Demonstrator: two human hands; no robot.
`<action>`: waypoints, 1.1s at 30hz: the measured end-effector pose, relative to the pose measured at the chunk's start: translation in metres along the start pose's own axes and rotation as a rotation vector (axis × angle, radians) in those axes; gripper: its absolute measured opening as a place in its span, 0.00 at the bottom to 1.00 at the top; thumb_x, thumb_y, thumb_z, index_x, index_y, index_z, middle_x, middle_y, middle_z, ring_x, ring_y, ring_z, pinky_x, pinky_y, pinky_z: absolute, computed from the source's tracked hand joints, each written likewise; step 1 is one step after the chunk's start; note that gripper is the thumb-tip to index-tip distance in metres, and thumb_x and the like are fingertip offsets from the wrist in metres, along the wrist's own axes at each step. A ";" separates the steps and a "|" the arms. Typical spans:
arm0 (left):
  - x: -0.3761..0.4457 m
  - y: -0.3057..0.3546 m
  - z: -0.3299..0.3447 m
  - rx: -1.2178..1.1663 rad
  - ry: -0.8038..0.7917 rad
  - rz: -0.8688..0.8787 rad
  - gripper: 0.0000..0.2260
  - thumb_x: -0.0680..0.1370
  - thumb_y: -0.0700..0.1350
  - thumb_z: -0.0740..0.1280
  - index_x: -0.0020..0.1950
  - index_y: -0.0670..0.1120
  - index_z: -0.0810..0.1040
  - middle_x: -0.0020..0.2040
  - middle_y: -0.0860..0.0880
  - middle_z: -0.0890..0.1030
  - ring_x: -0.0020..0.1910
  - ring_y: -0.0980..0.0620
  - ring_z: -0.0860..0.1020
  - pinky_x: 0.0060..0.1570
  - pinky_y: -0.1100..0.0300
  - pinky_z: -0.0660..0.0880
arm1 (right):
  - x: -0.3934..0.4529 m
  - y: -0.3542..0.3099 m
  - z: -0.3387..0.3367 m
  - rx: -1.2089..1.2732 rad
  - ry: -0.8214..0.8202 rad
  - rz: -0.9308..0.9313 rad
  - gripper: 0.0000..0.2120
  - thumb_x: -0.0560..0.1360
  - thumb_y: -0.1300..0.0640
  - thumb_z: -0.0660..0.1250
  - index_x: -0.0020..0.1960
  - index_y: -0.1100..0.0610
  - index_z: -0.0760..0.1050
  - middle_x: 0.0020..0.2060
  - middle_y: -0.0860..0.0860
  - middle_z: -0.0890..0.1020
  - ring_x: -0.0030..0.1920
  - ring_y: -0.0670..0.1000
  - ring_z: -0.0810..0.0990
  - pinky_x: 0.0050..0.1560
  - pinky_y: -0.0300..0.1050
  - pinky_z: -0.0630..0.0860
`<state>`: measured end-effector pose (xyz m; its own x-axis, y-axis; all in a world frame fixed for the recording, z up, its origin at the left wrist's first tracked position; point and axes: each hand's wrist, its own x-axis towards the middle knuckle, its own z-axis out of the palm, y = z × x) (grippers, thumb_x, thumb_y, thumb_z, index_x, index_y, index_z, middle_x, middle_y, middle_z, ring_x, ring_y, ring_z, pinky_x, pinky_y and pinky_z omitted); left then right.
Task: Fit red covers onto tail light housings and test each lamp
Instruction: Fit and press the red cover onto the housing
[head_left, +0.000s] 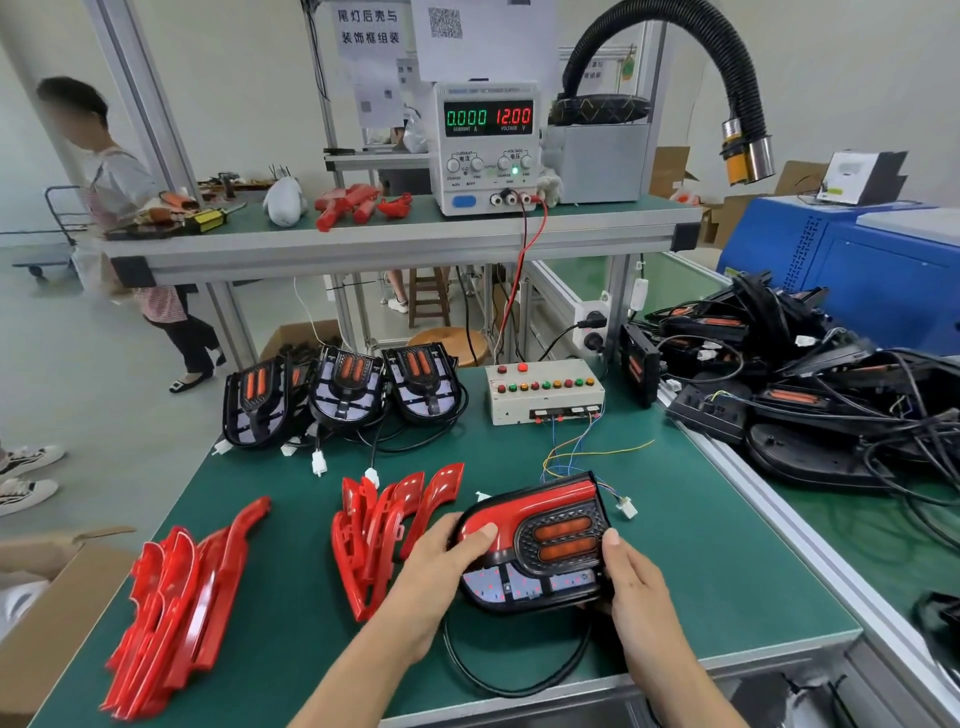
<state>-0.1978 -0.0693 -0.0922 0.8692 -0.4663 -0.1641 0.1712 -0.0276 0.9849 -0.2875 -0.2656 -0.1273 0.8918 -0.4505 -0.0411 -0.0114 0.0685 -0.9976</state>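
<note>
Green bench mat (701, 561) carries a lamp (540, 545) near its front edge. Left hand (447, 556) grips the lamp's left side, thumb on the red cover (519, 506); right hand (634, 577) grips its right edge. Spare covers (384, 525) lie just left.

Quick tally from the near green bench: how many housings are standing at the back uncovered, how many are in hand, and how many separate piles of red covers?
Uncovered housings standing at the back: 3
Housing in hand, red cover on it: 1
Piles of red covers: 2
Total: 6

The heap on the right bench isn't counted.
</note>
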 end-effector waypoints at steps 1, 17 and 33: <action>0.000 0.001 -0.002 0.040 -0.018 0.026 0.13 0.78 0.55 0.72 0.62 0.55 0.81 0.58 0.56 0.86 0.58 0.57 0.83 0.57 0.61 0.74 | 0.000 0.001 -0.001 -0.001 -0.016 -0.001 0.21 0.85 0.45 0.54 0.55 0.48 0.85 0.52 0.50 0.88 0.56 0.50 0.85 0.59 0.50 0.78; -0.004 -0.004 -0.014 0.184 -0.028 0.140 0.10 0.81 0.51 0.70 0.62 0.53 0.78 0.57 0.56 0.85 0.58 0.58 0.82 0.54 0.71 0.74 | 0.049 -0.013 0.010 0.019 -0.187 0.167 0.28 0.74 0.32 0.62 0.57 0.54 0.82 0.53 0.59 0.87 0.54 0.60 0.86 0.62 0.62 0.79; -0.002 -0.008 -0.006 -0.017 0.070 0.062 0.14 0.77 0.54 0.72 0.62 0.54 0.81 0.57 0.54 0.86 0.58 0.55 0.83 0.59 0.60 0.75 | 0.045 -0.019 0.012 -0.046 -0.157 0.104 0.16 0.83 0.43 0.59 0.51 0.52 0.80 0.50 0.56 0.86 0.53 0.56 0.86 0.57 0.55 0.81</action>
<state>-0.1981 -0.0634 -0.1002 0.9085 -0.4039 -0.1074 0.1237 0.0144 0.9922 -0.2421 -0.2768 -0.1098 0.9444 -0.2980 -0.1386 -0.1248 0.0650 -0.9901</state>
